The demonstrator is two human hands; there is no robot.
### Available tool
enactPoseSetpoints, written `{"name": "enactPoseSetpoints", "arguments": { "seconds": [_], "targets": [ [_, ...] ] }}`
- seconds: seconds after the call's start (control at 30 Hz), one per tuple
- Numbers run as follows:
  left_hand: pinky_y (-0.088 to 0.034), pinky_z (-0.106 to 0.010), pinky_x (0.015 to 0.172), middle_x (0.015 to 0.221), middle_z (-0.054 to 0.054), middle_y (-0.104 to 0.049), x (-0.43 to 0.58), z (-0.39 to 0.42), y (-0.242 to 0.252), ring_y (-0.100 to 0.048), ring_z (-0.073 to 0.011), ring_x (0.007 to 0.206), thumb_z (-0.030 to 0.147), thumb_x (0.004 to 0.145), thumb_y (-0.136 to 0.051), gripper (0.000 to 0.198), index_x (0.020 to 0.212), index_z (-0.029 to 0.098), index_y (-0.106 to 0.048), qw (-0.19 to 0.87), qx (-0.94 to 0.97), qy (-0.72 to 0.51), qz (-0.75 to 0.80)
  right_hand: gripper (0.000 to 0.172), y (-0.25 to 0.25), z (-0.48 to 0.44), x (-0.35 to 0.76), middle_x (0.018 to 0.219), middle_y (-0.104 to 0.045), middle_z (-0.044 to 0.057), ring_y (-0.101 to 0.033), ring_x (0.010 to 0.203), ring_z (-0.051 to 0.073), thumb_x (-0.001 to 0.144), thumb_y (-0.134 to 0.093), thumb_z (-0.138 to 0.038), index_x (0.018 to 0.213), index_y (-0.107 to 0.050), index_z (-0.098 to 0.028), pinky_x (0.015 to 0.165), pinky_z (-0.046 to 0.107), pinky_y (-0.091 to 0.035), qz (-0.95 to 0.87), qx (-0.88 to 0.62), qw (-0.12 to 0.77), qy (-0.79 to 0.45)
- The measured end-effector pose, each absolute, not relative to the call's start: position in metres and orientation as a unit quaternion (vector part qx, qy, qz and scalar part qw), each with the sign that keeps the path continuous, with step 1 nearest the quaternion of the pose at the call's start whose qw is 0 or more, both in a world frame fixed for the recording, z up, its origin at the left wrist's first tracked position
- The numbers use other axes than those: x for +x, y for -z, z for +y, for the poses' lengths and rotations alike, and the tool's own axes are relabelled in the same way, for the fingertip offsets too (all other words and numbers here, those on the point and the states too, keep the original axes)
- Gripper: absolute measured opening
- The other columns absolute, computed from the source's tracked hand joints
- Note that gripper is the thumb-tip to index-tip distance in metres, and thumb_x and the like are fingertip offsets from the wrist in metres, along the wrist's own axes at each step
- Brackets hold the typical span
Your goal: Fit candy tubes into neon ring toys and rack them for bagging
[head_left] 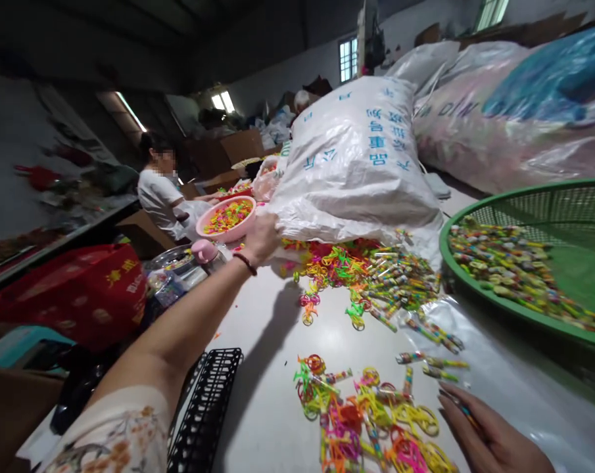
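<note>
My left hand (262,238) is stretched far forward at the lower left corner of a white woven sack (346,164). Its fingers look curled and are blurred, so what they hold is hidden. My right hand (489,427) rests low at the right, with a thin patterned stick (467,415) between its fingers. Beside it lies a pile of small bright plastic pieces with rings (349,420), mixed with patterned tubes. A larger heap of colourful plastic pieces (336,263) spreads in front of the sack, next to many patterned tubes (400,276).
A green basket (524,322) holding more tubes stands right. Under my left arm is a black plastic rack (206,410). A pink basin (228,233) of pieces and a pink-lidded bottle (206,253) stand left. Another person (156,190) sits beyond. Large sacks (475,144) fill the back right.
</note>
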State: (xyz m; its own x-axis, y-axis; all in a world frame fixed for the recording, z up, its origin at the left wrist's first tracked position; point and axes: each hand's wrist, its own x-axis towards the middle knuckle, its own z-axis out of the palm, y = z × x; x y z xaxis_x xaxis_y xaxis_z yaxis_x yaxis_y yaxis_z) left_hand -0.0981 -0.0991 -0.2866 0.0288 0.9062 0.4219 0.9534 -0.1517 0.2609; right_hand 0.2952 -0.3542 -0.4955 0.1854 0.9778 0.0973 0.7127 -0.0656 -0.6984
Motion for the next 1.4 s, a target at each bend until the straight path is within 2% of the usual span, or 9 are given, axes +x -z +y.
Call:
{"name": "enactPoseSetpoints", "arguments": {
  "seconds": [0.13, 0.33, 0.5, 0.67, 0.8, 0.93, 1.13, 1.3, 1.4],
  "targets": [
    [-0.044, -0.034, 0.082, 0.066, -0.007, -0.058, -0.054, -0.154, 0.373, -0.061, -0.0272, 0.085, 0.037, 0.076, -0.071, 0.028, 0.062, 0.020, -0.055, -0.115, -0.707, 0.175, -0.676, 0.053, 0.483, -0.356, 0.292, 0.112, -0.073, 0.003, -0.069, 0.104, 0.026, 0.084, -0.047, -0.063, 0.113, -0.071, -0.026, 0.081, 0.032, -0.060, -0.598, -0.711, 0.310, -0.202],
    [-0.042, -0.031, 0.088, 0.094, -0.009, -0.061, -0.041, -0.189, 0.424, -0.056, -0.0260, 0.103, 0.026, 0.055, -0.085, 0.035, 0.071, 0.020, -0.054, -0.218, -0.641, 0.253, -0.691, 0.045, 0.469, -0.357, 0.284, 0.101, -0.076, 0.004, -0.072, 0.089, 0.025, 0.090, -0.039, -0.059, 0.103, -0.068, -0.026, 0.068, 0.029, -0.057, -0.604, -0.714, 0.288, -0.207],
    [-0.044, -0.026, 0.068, 0.070, 0.001, -0.056, -0.051, -0.195, 0.439, -0.057, -0.0169, 0.074, 0.018, 0.056, -0.080, 0.033, 0.071, 0.019, -0.051, -0.299, -0.542, 0.302, -0.725, 0.043, 0.465, -0.359, 0.277, 0.095, -0.074, 0.006, -0.070, 0.084, 0.026, 0.090, -0.038, -0.057, 0.101, -0.064, -0.024, 0.066, 0.032, -0.053, -0.591, -0.720, 0.303, -0.204],
    [-0.042, -0.024, 0.051, 0.052, 0.005, -0.048, -0.066, -0.224, 0.438, -0.050, -0.0112, 0.047, 0.029, 0.067, -0.076, 0.028, 0.070, 0.019, -0.051, -0.408, -0.438, 0.396, -0.697, 0.043, 0.442, -0.366, 0.278, 0.111, -0.066, 0.008, -0.064, 0.084, 0.020, 0.081, -0.059, -0.059, 0.099, -0.068, -0.021, 0.067, 0.029, -0.054, -0.542, -0.638, 0.456, -0.302],
    [-0.049, -0.025, 0.059, 0.066, 0.001, -0.058, -0.073, -0.256, 0.420, -0.060, -0.0118, 0.059, 0.036, 0.072, -0.073, 0.030, 0.075, 0.018, -0.049, -0.438, -0.389, 0.490, -0.645, 0.039, 0.406, -0.368, 0.271, 0.100, -0.066, 0.006, -0.059, 0.076, 0.017, 0.078, -0.067, -0.056, 0.099, -0.070, -0.023, 0.066, 0.028, -0.052, -0.549, -0.595, 0.490, -0.324],
    [-0.052, -0.025, 0.064, 0.079, -0.003, -0.064, -0.069, -0.284, 0.409, -0.066, -0.0134, 0.071, 0.036, 0.078, -0.068, 0.026, 0.086, 0.017, -0.051, -0.448, -0.374, 0.539, -0.607, 0.042, 0.388, -0.372, 0.235, 0.085, -0.067, 0.006, -0.061, 0.071, 0.017, 0.072, -0.074, -0.056, 0.090, -0.067, -0.019, 0.065, 0.029, -0.055, -0.493, -0.522, 0.506, -0.478],
    [-0.054, -0.030, 0.074, 0.082, -0.006, -0.066, -0.065, -0.302, 0.414, -0.065, -0.0166, 0.079, 0.019, 0.077, -0.066, 0.012, 0.084, 0.016, -0.057, -0.395, -0.390, 0.548, -0.626, 0.040, 0.399, -0.389, 0.172, 0.092, -0.068, 0.002, -0.067, 0.078, 0.019, 0.067, -0.081, -0.047, 0.092, -0.062, -0.023, 0.071, 0.035, -0.060, -0.410, -0.418, 0.437, -0.683],
    [-0.046, -0.031, 0.094, 0.102, -0.006, -0.065, -0.077, -0.315, 0.413, -0.058, -0.0206, 0.107, 0.013, 0.074, -0.066, 0.023, 0.096, 0.019, -0.063, -0.307, -0.411, 0.567, -0.645, 0.038, 0.403, -0.402, 0.164, 0.083, -0.069, 0.003, -0.066, 0.072, 0.018, 0.079, -0.069, -0.053, 0.101, -0.069, -0.022, 0.065, 0.030, -0.057, -0.559, -0.447, 0.385, -0.583],
    [-0.050, -0.031, 0.089, 0.103, -0.005, -0.064, -0.079, -0.324, 0.410, -0.060, -0.0190, 0.102, 0.021, 0.078, -0.065, 0.022, 0.100, 0.020, -0.061, -0.361, -0.343, 0.611, -0.616, 0.039, 0.403, -0.405, 0.167, 0.078, -0.069, 0.003, -0.064, 0.071, 0.018, 0.082, -0.064, -0.056, 0.099, -0.074, -0.021, 0.065, 0.030, -0.056, -0.598, -0.468, 0.363, -0.539]
  ]
}}
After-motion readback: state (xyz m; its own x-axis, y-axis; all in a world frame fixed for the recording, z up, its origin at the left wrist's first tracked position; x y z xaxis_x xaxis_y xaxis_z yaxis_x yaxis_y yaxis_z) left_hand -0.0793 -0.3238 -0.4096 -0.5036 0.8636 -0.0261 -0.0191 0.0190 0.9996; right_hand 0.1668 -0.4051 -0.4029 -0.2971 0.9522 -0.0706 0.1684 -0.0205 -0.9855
